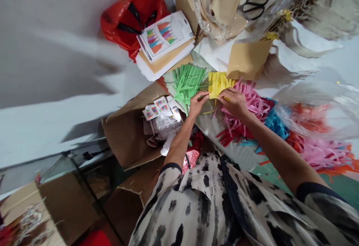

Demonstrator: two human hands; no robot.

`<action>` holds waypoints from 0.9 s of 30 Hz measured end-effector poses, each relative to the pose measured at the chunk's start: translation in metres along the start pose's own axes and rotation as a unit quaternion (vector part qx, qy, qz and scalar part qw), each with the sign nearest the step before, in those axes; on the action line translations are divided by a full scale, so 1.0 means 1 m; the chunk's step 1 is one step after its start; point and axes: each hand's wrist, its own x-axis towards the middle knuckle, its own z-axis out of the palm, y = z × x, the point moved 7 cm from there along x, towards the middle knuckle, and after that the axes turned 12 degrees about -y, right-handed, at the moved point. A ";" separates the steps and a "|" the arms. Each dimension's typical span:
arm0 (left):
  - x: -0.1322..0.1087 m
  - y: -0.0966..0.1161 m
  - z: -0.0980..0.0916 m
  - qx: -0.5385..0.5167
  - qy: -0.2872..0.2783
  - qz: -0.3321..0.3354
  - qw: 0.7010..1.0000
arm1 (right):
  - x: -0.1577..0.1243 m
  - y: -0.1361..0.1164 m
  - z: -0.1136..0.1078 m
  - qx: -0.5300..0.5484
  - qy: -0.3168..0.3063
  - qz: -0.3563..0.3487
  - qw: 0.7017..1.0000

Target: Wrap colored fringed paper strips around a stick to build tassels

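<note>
My left hand (198, 103) and my right hand (234, 102) both pinch the near edge of a yellow fringed paper piece (218, 83), the fingers pressed together on it. Just left of it lies a green fringed paper piece (186, 82). To the right a pile of pink fringed paper (252, 105) lies under my right wrist, with blue fringe (276, 124) and orange fringe beyond it.
An open cardboard box (126, 133) holds small printed cards and white scraps. A stack of printed sheets (165, 40) leans on a red plastic bag (131, 14). Black scissors (255, 3) rest on brown paper and plastic wrap at the top. Another brown box sits at the bottom left.
</note>
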 end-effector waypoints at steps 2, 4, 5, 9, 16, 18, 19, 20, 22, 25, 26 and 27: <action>0.000 -0.005 -0.001 0.009 0.002 -0.006 1.000 | -0.002 -0.001 0.004 -0.023 -0.007 -0.003 1.000; 0.000 -0.005 -0.003 0.046 0.004 -0.002 0.999 | -0.003 -0.004 0.011 -0.064 -0.027 -0.006 0.998; 0.001 -0.004 -0.004 0.075 0.003 0.001 0.997 | -0.004 -0.006 0.014 -0.085 -0.038 -0.007 0.996; 0.006 0.005 -0.011 0.180 0.004 0.014 0.984 | -0.008 -0.008 0.027 -0.132 -0.078 -0.014 0.988; 0.014 0.017 -0.022 0.211 0.036 0.056 0.975 | -0.023 -0.012 0.036 -0.100 -0.126 -0.097 0.982; 0.017 0.018 -0.023 0.221 0.035 0.076 0.972 | -0.028 -0.016 0.030 -0.082 -0.127 -0.115 0.982; 0.018 0.018 -0.023 0.223 0.035 0.087 0.970 | -0.031 -0.018 0.024 -0.075 -0.122 -0.123 0.982; 0.020 0.016 -0.023 0.222 0.037 0.093 0.970 | -0.035 -0.022 0.018 -0.068 -0.116 -0.131 0.982; 0.022 0.010 -0.024 0.211 0.048 0.083 0.973 | -0.041 -0.029 0.002 -0.048 -0.102 -0.143 0.983; 0.021 -0.003 -0.024 0.192 0.072 0.049 0.977 | -0.052 -0.036 -0.031 0.015 -0.073 -0.124 0.990; 0.020 -0.006 -0.023 0.193 0.074 0.043 0.977 | -0.057 -0.037 -0.044 0.045 -0.063 -0.110 0.991; 0.018 -0.009 -0.021 0.197 0.071 0.039 0.977 | -0.063 -0.039 -0.057 0.078 -0.056 -0.099 0.990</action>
